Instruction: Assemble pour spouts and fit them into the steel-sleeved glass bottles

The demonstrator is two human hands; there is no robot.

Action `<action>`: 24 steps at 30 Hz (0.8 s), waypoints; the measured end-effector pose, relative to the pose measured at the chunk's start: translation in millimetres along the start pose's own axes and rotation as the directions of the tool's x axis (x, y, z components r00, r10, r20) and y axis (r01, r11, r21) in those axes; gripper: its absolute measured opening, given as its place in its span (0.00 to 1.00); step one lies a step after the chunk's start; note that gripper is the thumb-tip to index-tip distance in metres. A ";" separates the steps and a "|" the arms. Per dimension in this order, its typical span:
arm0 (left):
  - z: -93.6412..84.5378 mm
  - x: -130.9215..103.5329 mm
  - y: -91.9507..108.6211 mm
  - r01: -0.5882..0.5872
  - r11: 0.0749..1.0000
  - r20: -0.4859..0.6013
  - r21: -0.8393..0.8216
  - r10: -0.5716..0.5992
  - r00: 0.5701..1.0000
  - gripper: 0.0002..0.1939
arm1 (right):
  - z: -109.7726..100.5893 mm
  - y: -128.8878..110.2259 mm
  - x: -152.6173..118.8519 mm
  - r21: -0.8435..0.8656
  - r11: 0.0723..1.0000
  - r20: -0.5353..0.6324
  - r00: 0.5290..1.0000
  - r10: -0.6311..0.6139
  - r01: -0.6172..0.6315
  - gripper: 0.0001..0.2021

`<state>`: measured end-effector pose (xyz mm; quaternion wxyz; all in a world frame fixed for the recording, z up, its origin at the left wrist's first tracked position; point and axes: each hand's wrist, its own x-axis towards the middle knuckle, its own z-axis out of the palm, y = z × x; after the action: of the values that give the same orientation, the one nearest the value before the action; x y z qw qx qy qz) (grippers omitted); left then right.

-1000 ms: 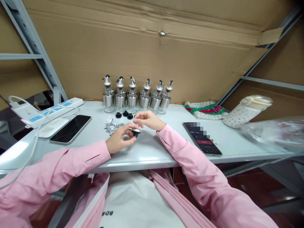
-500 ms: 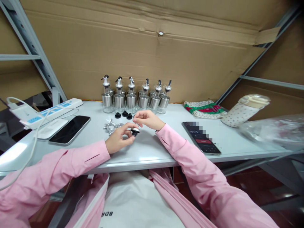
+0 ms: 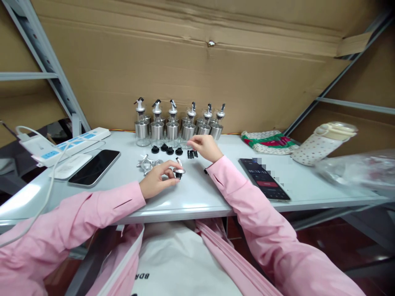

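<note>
My left hand pinches a pourer cap on the table. My right hand, fingers loosely curled and empty, hovers over small black plugs.

Bare table between the two sleeves: open passage from the near edge. Far side blocked by a row of dispenser bottles, with black stoppers and small black pieces just before it. Left: phone, power strip. Right: second phone, then open surface.
</note>
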<state>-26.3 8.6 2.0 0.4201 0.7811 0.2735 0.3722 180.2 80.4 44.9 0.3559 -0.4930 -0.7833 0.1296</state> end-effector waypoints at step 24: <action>-0.3 0.1 -0.1 0.028 0.999 -0.011 0.015 -0.028 1.000 0.14 | -6.0 40.2 9.9 -0.097 0.926 -0.061 0.931 0.361 -0.365 0.05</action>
<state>-26.4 8.9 2.1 0.4180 0.7781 0.2896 0.3686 209.1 107.3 31.2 0.3156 -0.6503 -0.6765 0.1408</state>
